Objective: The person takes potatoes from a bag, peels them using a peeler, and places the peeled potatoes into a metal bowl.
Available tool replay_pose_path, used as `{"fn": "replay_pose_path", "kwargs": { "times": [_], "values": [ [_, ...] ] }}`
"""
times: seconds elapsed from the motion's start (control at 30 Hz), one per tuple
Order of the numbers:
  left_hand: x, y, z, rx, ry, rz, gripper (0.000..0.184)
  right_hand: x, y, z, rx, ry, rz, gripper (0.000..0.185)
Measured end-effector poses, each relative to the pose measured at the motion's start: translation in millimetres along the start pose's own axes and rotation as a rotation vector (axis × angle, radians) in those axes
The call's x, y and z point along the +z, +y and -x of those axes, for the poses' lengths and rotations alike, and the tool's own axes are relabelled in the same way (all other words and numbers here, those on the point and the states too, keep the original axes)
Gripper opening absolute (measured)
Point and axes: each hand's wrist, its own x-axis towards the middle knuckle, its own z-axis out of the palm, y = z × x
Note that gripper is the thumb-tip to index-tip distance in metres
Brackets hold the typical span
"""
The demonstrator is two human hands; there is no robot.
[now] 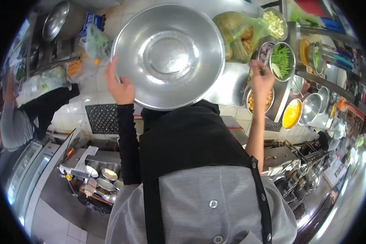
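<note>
From the head view, the wide lens darkens and bends the edges, so the crowded shelves at far right are hard to make out, and another person (17, 126) at left is partly cut off. The right forearm and hand cover part of a bowl of orange-brown pieces (251, 101).

The left arm, in a black sleeve, reaches far to the left rim of a large steel bowl (171, 87), which stands ahead of the body. The right arm, bare below the elbow, reaches far right.

The left hand (120, 85) has thumb and fingers parted, touching that rim; how firmly they grip is unclear. The right hand (262, 77) is partly curled, its fingers close together beside the bowl of cut greens (281, 61) and near the red onion (266, 51); I cannot tell whether it grips either bowl.
</note>
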Motion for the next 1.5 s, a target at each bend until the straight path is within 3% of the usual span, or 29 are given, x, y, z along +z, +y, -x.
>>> {"fn": "replay_pose_path", "kwargs": {
  "times": [0.1, 0.13, 0.23, 0.43, 0.53, 0.63, 0.83, 0.97, 1.0, 1.07, 1.17, 1.5],
  "values": [
    [3, 7, -21, -0.034, 0.017, 0.072, 0.074, 21, 8, 0, -0.210, 0.134, 0.168, 0.032],
    [6, 6, -29, -0.018, 0.006, 0.073, 0.074, 30, 6, -7, -0.370, 0.173, 0.157, 0.033],
    [10, -2, -48, 0.008, -0.017, 0.092, 0.072, 47, -22, -15, -0.481, 0.203, 0.164, 0.032],
    [18, -17, -59, -0.034, -0.016, 0.154, 0.070, 64, -18, -33, -0.287, 0.084, 0.233, 0.021],
    [24, -17, -69, -0.057, -0.001, 0.226, 0.070, 66, -15, -23, -0.320, 0.037, 0.018, 0.015],
    [39, -17, -82, -0.061, 0.021, 0.285, 0.073, 54, -16, -1, -0.190, -0.104, -0.008, 0.013],
    [49, -8, -96, -0.077, 0.015, 0.298, 0.078, 1, -6, 27, -0.297, -0.172, 0.165, 0.013],
    [48, -3, -99, -0.076, -0.005, 0.275, 0.079, -13, 18, 35, -0.276, -0.122, 0.146, 0.012],
    [51, -3, -102, -0.075, -0.003, 0.310, 0.079, -10, 23, 33, -0.370, -0.055, 0.133, 0.014],
    [62, -5, -109, -0.082, 0.006, 0.376, 0.078, -9, 32, 33, -0.295, -0.065, 0.137, 0.013],
    [85, -2, -133, 0.077, 0.007, 0.227, 0.073, -9, 28, 36, -0.274, -0.076, 0.113, 0.013],
    [122, -5, -151, 0.058, 0.082, 0.197, 0.073, -2, 36, 43, -0.353, -0.022, 0.147, 0.012]
  ]
}}
